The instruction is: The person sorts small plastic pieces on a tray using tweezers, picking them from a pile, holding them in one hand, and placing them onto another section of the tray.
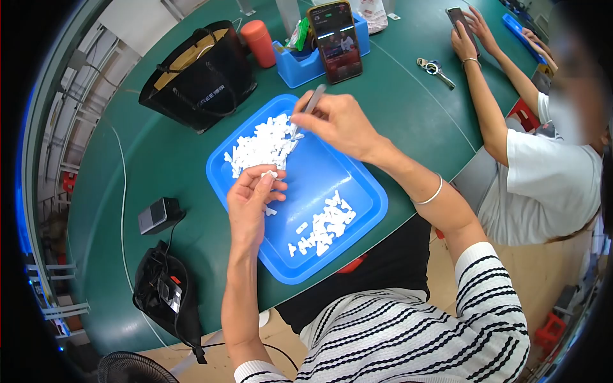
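Note:
My left hand [248, 199] pinches a small white plastic part [270, 173] between thumb and fingers over the blue tray [290, 276]. Closed around metal tweezers [314, 99] is my right hand [345, 126], at the tray's far edge. The tweezers' tips point down at a large heap of white plastic parts [260, 148], partly hidden by my fingers. A smaller group of similar white parts [329, 225] lies at the near right of the tray. A loose piece sits just beside my left fingers.
Behind the tray, a phone [337, 48] leans on a blue holder [297, 70], near a red bottle [258, 43] and black bag [204, 83]. Left are a dark box-shaped device [159, 216] and black pouch [167, 287]. Keys [436, 71] lie right; another person [543, 159] holds a phone.

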`<state>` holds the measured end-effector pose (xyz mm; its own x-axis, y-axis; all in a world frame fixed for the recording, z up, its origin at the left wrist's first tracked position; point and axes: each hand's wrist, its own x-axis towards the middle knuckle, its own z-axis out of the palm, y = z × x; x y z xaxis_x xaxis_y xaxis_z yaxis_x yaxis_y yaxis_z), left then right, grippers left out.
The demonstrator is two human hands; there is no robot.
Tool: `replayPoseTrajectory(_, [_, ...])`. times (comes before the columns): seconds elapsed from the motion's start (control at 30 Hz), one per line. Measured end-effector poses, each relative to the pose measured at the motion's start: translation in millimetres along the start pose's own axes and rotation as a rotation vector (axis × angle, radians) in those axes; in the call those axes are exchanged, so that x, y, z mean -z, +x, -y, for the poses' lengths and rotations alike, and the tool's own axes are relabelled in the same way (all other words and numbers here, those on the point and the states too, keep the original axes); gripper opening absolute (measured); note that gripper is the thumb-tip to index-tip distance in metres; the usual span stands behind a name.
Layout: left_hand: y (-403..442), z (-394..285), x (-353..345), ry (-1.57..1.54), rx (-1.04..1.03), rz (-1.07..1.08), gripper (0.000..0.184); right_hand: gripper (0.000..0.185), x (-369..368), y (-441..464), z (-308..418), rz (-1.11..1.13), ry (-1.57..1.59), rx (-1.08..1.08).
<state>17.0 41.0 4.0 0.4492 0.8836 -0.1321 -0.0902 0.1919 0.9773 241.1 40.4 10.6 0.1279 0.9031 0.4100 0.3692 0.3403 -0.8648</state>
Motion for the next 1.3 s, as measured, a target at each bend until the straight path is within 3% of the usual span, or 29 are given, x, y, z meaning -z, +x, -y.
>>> replayPoseTrajectory(0.07, [-0.3,-1.7,-1.7,-0.032,0.010,-0.001,0.020,0.018,-5.3,-2.2,-4.3,0.005,-0.117,0.105])
replayPoseTrajectory(0.3, [-0.6,-3.3,-1.4,-0.042,0.063,0.052,0.021,0.016,-4.6,-1.9,-6.0,0.023,-0.276,0.148])
replayPoseTrajectory(0.43, [0.6,1.8,2.4,-0.028,0.075,0.048,0.021,0.017,-0.7,-3.0,6.7,0.007,-0.233,0.078])
replayPoseTrajectory(0.57, [1.1,1.0,0.8,-0.081,0.072,0.024,0.021,0.015,-7.1,-10.3,16.0,0.019,-0.019,0.252])
replayPoseTrajectory(0.83, [3.4,7.8,6.6,-0.109,0.064,0.017,0.019,0.012,-23.0,-25.2,25.7,0.138,0.143,0.321])
replayPoseTrajectory(0.93, [1.9,4.9,5.8,-0.116,0.066,0.001,0.018,0.011,-18.4,-21.1,25.0,0.202,0.223,0.228])
replayPoseTrajectory(1.17, [0.4,5.4,6.1,-0.115,0.039,-0.003,0.018,0.012,-13.7,-20.4,31.8,0.109,0.327,0.165])
replayPoseTrajectory(1.3, [0.6,4.2,5.6,-0.096,0.049,-0.003,0.017,0.011,-13.5,-21.4,30.3,0.169,0.252,0.187])
